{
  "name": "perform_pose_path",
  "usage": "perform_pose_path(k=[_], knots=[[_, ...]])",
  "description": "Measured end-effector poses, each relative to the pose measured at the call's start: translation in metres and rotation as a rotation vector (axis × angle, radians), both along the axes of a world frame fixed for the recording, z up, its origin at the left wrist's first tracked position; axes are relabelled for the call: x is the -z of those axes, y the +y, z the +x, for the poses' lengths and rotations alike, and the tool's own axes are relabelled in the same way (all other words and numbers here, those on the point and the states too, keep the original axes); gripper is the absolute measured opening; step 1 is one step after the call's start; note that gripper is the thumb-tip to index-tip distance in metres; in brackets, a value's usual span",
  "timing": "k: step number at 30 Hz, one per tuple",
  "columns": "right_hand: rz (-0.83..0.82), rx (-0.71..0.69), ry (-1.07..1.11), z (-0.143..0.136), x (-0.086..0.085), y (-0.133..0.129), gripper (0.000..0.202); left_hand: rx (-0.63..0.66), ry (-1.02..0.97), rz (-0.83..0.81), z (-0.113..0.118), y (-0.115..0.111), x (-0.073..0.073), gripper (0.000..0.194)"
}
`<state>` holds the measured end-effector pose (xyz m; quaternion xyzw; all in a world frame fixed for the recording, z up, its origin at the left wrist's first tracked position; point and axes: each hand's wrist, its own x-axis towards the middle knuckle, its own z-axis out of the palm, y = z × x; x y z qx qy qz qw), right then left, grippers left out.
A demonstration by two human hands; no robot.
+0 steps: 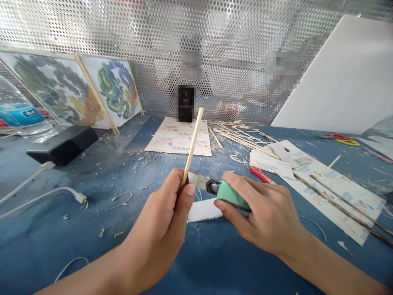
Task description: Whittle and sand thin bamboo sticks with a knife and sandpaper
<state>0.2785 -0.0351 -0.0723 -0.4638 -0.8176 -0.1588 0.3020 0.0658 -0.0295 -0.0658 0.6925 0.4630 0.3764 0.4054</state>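
Observation:
A thin pale wooden stick [194, 141] leans upward out of my left hand [166, 209], which is closed round its lower part with the thumb pressed near it. My right hand [264, 209] grips a utility knife [231, 194] with a mint-green handle. Its blade points left and meets the stick just above my left thumb. Below the knife, a small folded white paper piece [205, 210] lies on the blue table [123, 254]. The stick's lower end is hidden in my left hand.
Several thin sticks [242, 139] lie behind, near abrasive-paper sheets [181, 141] and a red cutter [261, 175]. Dragon pictures [116, 90], a bottle [24, 114] and a black power block [64, 143] with cables stand left. A white board [340, 78] leans against the perforated metal screen [233, 41]. Shavings litter the table.

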Motion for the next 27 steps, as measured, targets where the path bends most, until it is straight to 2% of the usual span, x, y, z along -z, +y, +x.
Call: perform_pose_path(k=[9,16,27], knots=[[-0.017,0.011,0.034,-0.0011,-0.0002,-0.0022,0.036,0.004,-0.056,-0.021,-0.0027,-0.0025,0.0002,0.030],[-0.002,0.021,0.025,-0.0017,0.0004,-0.0025,0.037,-0.006,0.000,-0.015,-0.0033,-0.0024,-0.0049,0.033],[-0.020,0.006,-0.002,-0.0005,0.0003,0.0007,0.038,0.013,-0.023,-0.047,-0.0007,-0.0014,0.0004,0.032]])
